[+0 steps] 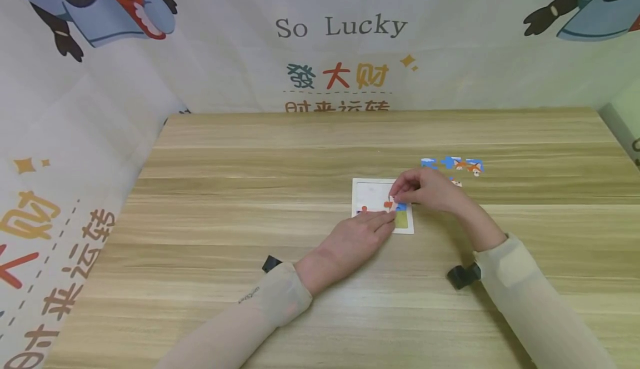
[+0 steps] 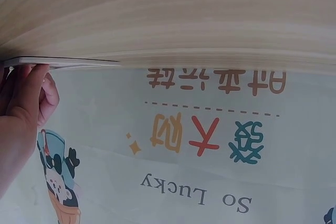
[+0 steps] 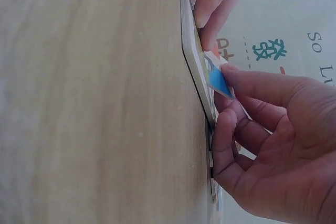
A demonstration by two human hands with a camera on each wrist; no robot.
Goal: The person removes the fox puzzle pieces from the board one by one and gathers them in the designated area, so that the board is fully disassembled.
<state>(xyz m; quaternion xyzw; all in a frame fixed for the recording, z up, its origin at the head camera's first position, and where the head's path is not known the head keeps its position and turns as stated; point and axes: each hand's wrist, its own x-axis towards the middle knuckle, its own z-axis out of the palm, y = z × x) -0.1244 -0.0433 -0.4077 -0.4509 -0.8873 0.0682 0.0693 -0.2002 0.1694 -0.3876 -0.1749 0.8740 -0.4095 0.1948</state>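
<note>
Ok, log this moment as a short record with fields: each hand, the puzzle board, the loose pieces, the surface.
left hand: left hand rests flat on the near edge of the puzzle board, fingers straight
right hand: right hand pinches a blue puzzle piece, tilted against the board's right part
puzzle board: white tray flat on the wooden table, a few pieces set along its lower part, the rest bare
loose pieces: loose pieces lie in a small group beyond the right hand
backdrop: printed cloth behind the table

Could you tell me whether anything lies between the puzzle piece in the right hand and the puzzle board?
Nothing visible does. The right hand pinches the blue piece right at the puzzle board, while the left hand rests on the board's near edge.
</note>
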